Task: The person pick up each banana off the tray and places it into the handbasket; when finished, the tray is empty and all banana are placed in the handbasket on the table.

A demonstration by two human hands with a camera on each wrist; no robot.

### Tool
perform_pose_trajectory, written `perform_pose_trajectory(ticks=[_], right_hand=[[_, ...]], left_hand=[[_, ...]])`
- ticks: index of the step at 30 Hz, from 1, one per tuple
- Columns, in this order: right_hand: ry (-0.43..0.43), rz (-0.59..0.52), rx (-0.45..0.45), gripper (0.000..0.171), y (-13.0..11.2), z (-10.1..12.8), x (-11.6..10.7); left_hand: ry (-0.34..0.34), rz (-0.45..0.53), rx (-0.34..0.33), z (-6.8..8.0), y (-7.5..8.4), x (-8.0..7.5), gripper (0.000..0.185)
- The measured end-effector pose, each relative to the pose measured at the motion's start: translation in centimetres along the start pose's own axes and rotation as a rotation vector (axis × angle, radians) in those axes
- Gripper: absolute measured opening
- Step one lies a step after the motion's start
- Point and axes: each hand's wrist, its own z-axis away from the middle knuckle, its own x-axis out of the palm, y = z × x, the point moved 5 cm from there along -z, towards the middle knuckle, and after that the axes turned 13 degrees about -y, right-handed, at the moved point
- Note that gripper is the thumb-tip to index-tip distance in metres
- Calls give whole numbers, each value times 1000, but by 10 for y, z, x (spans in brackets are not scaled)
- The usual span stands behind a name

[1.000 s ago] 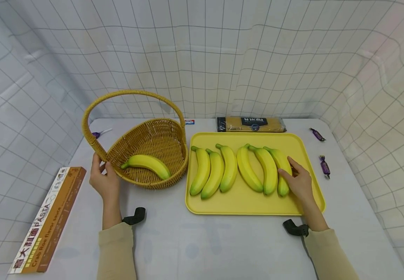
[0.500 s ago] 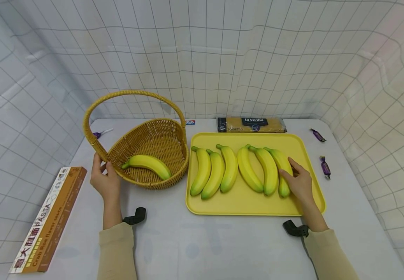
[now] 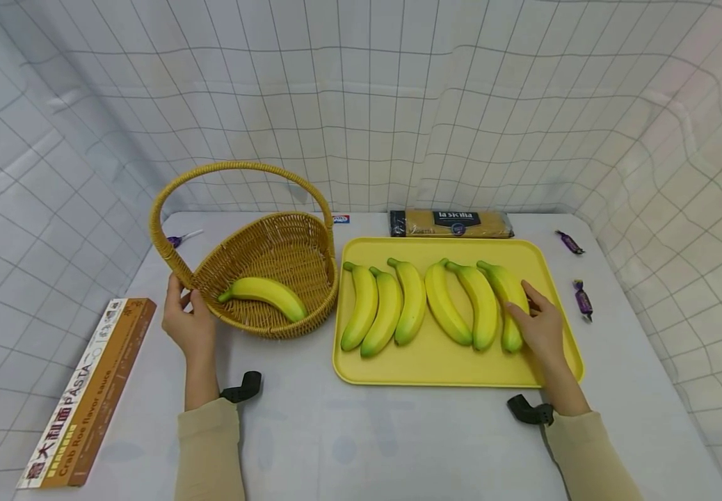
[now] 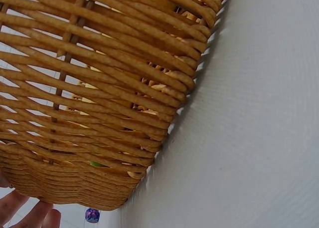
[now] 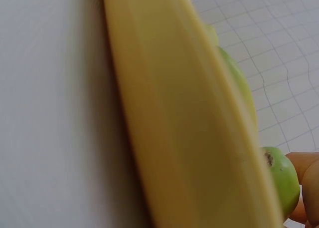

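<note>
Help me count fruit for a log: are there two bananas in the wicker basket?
No, the wicker basket holds just one banana; the other six lie on the yellow tray.

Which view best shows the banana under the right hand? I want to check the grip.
The head view: the right hand lies on the rightmost banana in the yellow tray. The right wrist view shows only its green tip behind the tray's rim; the left wrist view shows only the wicker basket.

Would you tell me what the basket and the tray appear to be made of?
The basket looks like woven wicker or rattan: tan strands interlaced, gaps showing through. The tray seems moulded plastic: uniform matte yellow, rounded rim, no grain.
</note>
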Motion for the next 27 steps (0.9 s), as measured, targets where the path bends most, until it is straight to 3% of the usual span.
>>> perform_pose_trajectory(ticks=[15, 23, 27], right_hand=[[45, -5, -90, 57, -23, 7, -3], [18, -31, -219, 54, -52, 15, 2], [-13, -35, -289, 54, -68, 17, 9]], left_hand=[[-3, 8, -26, 0, -4, 0, 42], [-12, 15, -34, -1, -6, 2, 43], [-3, 3, -5, -1, -4, 1, 44]])
